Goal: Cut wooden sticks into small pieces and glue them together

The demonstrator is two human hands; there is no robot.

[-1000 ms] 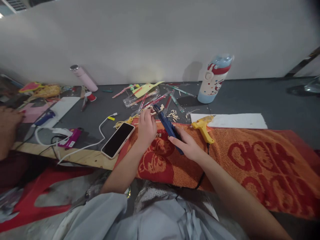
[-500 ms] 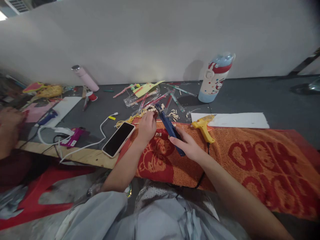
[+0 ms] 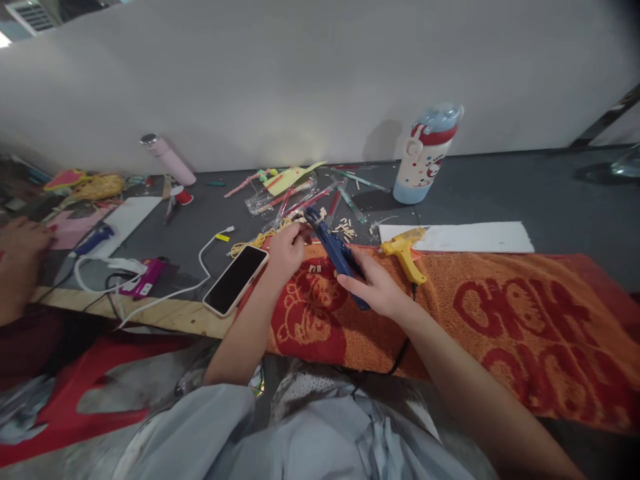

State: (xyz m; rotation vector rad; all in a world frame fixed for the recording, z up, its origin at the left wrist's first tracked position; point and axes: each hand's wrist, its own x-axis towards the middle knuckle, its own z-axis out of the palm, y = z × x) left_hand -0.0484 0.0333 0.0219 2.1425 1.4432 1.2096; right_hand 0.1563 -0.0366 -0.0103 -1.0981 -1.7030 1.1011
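My right hand [image 3: 375, 281] is wrapped round the handles of a dark blue hand cutter [image 3: 330, 243], its head pointing away from me to the upper left. My left hand [image 3: 289, 248] is closed in a pinch just left of the cutter's head; whatever its fingers hold is too small to make out. Short pale wooden pieces [image 3: 344, 230] lie scattered beyond the cutter, and a few more bits [image 3: 315, 269] rest on the orange and red towel [image 3: 310, 313] beneath my hands. A bundle of yellow cord [image 3: 250, 245] lies left of my left hand.
A phone [image 3: 236, 280] lies at left, beside a white cable [image 3: 175, 293]. On the right are a yellow glue gun [image 3: 405, 253], a white strip [image 3: 475, 238] and an upright bottle [image 3: 425, 157]. Wrapped pens [image 3: 285, 197] lie behind. Another person's hand [image 3: 23, 240] is at far left.
The cutter's head has shifted slightly left and away from me. My left hand has moved a little left, its fingertips now by the cutter's head. My right hand keeps its grip.
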